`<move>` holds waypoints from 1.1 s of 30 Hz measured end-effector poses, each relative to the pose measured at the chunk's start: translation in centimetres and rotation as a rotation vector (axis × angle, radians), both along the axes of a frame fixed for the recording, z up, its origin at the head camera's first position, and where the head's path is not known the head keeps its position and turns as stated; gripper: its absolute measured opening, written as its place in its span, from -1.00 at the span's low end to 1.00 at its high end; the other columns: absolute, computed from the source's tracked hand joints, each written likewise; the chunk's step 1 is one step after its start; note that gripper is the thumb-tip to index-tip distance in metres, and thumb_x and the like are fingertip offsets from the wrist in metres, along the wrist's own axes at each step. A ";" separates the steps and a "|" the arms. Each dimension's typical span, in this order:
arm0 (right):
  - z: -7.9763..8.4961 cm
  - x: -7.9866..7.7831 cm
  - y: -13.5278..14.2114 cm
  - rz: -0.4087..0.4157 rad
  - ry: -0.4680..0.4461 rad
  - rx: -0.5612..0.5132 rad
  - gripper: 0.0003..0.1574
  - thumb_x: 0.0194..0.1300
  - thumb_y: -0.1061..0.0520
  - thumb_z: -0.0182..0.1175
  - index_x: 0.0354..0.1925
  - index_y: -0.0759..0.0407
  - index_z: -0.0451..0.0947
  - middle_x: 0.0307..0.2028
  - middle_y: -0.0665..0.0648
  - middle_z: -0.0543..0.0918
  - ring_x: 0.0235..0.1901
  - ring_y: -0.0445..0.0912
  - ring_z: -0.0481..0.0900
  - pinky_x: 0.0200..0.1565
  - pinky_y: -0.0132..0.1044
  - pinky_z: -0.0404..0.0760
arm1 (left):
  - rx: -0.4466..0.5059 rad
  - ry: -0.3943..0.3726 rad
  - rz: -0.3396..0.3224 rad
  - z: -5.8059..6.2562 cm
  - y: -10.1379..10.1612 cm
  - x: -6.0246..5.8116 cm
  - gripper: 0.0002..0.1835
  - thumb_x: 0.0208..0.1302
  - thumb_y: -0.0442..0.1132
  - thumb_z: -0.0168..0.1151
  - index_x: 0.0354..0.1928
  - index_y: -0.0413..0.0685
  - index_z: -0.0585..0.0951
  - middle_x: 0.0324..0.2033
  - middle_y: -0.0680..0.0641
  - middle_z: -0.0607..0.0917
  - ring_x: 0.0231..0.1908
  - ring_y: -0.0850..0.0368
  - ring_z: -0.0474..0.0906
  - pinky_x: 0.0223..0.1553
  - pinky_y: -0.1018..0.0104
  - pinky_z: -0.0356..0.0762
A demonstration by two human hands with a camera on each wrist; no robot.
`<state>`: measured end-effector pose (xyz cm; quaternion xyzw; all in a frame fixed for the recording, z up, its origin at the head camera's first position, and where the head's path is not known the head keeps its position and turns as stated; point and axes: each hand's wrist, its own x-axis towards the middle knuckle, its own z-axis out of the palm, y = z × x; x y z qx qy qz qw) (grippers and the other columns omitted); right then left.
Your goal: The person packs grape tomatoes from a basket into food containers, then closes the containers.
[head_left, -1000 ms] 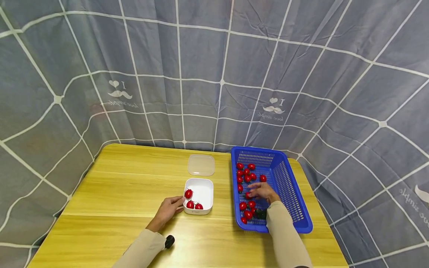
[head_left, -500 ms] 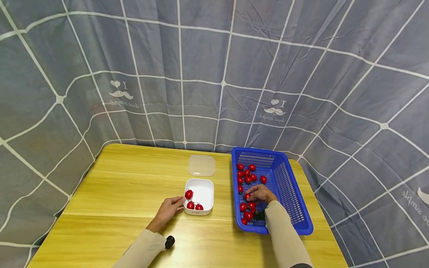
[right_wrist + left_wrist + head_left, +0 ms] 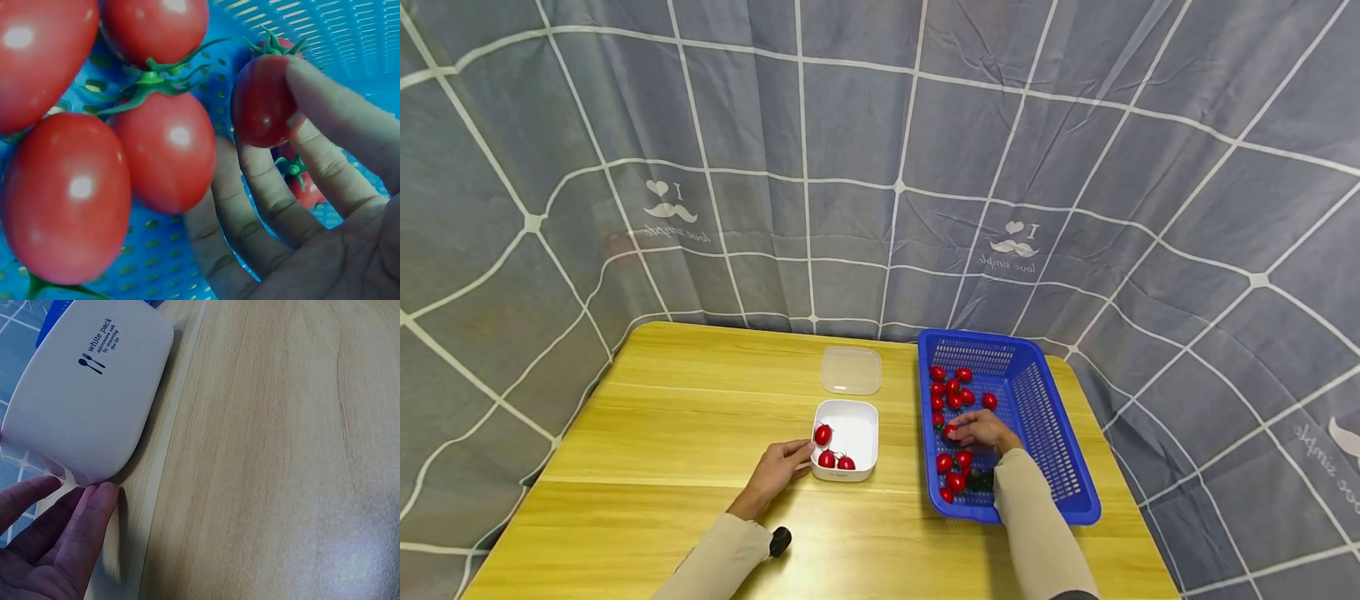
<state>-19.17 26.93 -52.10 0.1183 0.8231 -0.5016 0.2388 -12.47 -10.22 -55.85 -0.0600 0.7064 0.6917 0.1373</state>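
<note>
In the head view my right hand (image 3: 986, 427) is inside the blue basket (image 3: 1078, 479). The right wrist view shows its thumb and fingertips pinching a red cherry tomato (image 3: 262, 103) with a green stem. Other tomatoes lie close by, one of them (image 3: 165, 150) right beside the lower fingers. On the table, my left hand (image 3: 777, 471) touches the left side of a white square box (image 3: 868, 450). Its nearly straight fingers (image 3: 94, 522) rest at the box's corner in the left wrist view. Three tomatoes (image 3: 823, 435) lie in the box, along its left and front sides.
A translucent lid (image 3: 851, 371) lies flat behind the box. Several more tomatoes (image 3: 952, 386) sit along the basket's left side. The wooden table (image 3: 685, 400) runs back to a grey curtain (image 3: 850, 217) with white lines.
My right hand has closed its fingers on a tomato in the basket and shifted it slightly back and left. The left hand and the box have kept their place.
</note>
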 end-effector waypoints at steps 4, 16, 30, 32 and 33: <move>0.2 0.1 -0.1 -0.009 0.019 -0.018 -0.65 0.20 0.23 0.33 -0.07 0.39 0.61 -0.40 0.06 0.70 -0.35 -0.01 0.63 -0.17 -0.10 0.71 | 0.002 0.001 0.002 0.0 -0.1 0.1 -0.55 0.45 -0.28 0.06 0.14 -0.60 0.43 0.10 -0.45 0.51 0.09 -0.23 0.51 0.07 0.02 0.59; 1.4 0.4 0.3 0.025 0.119 -0.123 -0.58 0.23 0.25 0.28 0.00 0.48 0.53 -0.33 0.07 0.70 -0.30 0.05 0.65 -0.12 -0.05 0.71 | 0.011 -0.013 0.016 -0.1 0.0 0.1 -0.57 0.44 -0.31 0.06 0.15 -0.61 0.42 0.09 -0.46 0.52 0.06 -0.20 0.54 0.04 0.09 0.62; 3.4 0.7 -1.2 -0.012 0.227 -0.198 -0.57 0.29 0.27 0.25 0.04 0.54 0.49 -0.28 0.11 0.70 -0.26 0.01 0.68 -0.05 -0.05 0.69 | 0.017 0.016 0.021 -0.3 0.1 0.1 -0.59 0.44 -0.33 0.05 0.12 -0.62 0.44 0.06 -0.47 0.54 0.05 -0.22 0.54 0.01 0.10 0.64; 3.7 0.8 -1.6 -0.027 0.239 -0.196 -0.60 0.29 0.26 0.25 0.02 0.52 0.51 -0.27 0.13 0.69 -0.22 0.09 0.68 -0.06 -0.07 0.70 | 0.022 0.011 0.019 -0.3 0.0 0.1 -0.59 0.43 -0.33 0.05 0.12 -0.62 0.44 0.06 -0.47 0.54 0.05 -0.21 0.54 0.01 0.10 0.64; 3.9 0.8 -1.7 -0.024 0.252 -0.195 -0.60 0.29 0.26 0.25 0.02 0.52 0.50 -0.26 0.16 0.69 -0.20 0.12 0.67 -0.06 -0.07 0.70 | 0.024 0.009 0.018 -0.3 0.0 0.1 -0.59 0.43 -0.33 0.05 0.12 -0.62 0.44 0.07 -0.46 0.54 0.06 -0.21 0.54 0.01 0.10 0.64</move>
